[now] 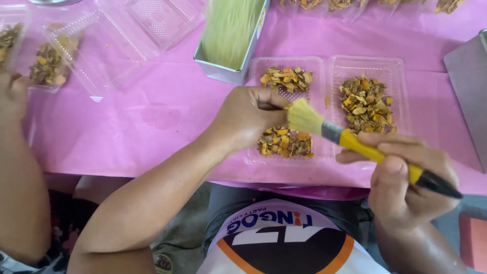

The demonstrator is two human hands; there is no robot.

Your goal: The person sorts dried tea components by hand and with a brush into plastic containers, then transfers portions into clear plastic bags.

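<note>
The fingers of the right hand (411, 177) clench the yellow handle of a brush (355, 142), bristles pointing left. The left hand (248, 116) curls closed over a clear hinged tray (324, 66) of dried orange-brown chips (365, 104) on the pink-covered counter (167, 116); whether it grips anything cannot be determined.

Clear hinged plastic trays (332, 68) hold dried pieces mid-table, more (109, 43) upper left, beside a silver box (223, 71).

Glossy clear plastic tray (324, 66), matt pink table cover (152, 116), soft-bristled brush (355, 142)
</note>
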